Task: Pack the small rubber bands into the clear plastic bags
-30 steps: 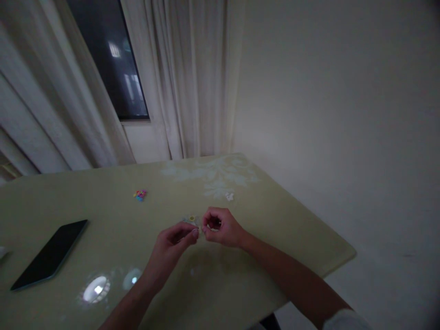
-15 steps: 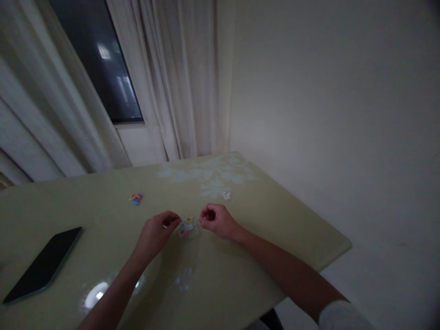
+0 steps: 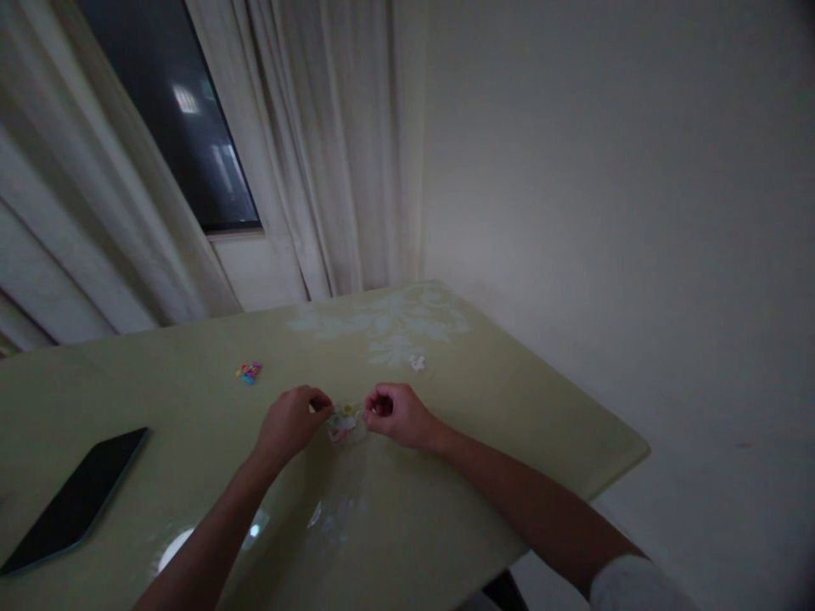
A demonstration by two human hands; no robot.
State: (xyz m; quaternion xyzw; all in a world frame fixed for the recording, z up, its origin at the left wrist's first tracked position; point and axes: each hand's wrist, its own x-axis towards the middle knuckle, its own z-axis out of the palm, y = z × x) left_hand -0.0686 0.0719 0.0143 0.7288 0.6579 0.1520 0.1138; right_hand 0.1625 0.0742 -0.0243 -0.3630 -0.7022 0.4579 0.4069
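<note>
A small clear plastic bag [image 3: 347,428] is held between my two hands, just above or on the table. Green, yellow, white and pink bits show through it, too small to name. My left hand [image 3: 294,427] pinches its left upper edge with thumb and fingertips. At the right upper edge, my right hand [image 3: 402,416] pinches in the same way, its other fingers curled in. Beyond the right hand lies a little group of white pieces [image 3: 417,363]. A small pile of multicoloured pieces [image 3: 249,372] lies beyond the left hand.
The glossy greenish table [image 3: 509,424] has a pale floral pattern and light reflections. A dark flat tablet-like slab [image 3: 80,501] lies at the left. Curtains [image 3: 331,153] and a dark window [image 3: 184,110] stand behind, with a plain wall [image 3: 592,195] along the right.
My right hand has shifted slightly left and down, nearer the left hand, both still pinching the bag. The whole view has moved a little.
</note>
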